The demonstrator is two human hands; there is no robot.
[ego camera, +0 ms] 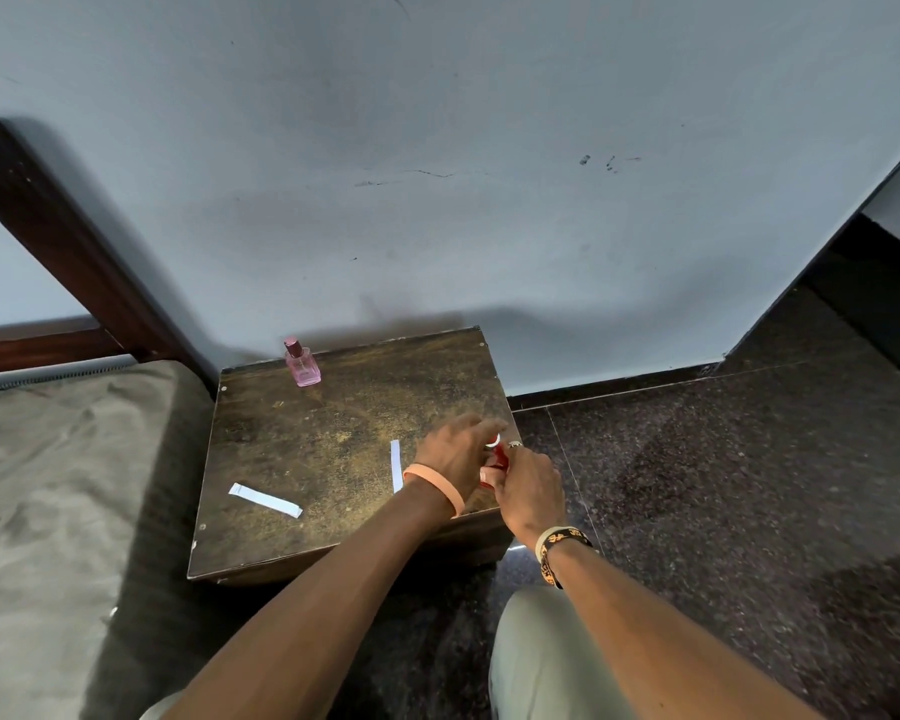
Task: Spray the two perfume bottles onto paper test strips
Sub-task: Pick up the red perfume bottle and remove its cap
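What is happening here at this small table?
A person holds a red bottle with both hands above the right front corner of the wooden table. The left hand is at the bottle's top and the right hand grips its body. A pink bottle stands capped at the back edge, untouched. One paper strip lies beside the hands, and a second paper strip lies further left.

My left hand point(455, 454) and right hand point(528, 485) cover most of the red bottle point(499, 455); only slivers show. My left fingertips point(489, 426) are blurred, so their grip is unclear. My left wrist point(427, 495) hides the near end of one paper strip point(396, 462). The bed point(48, 459) runs off the left edge.
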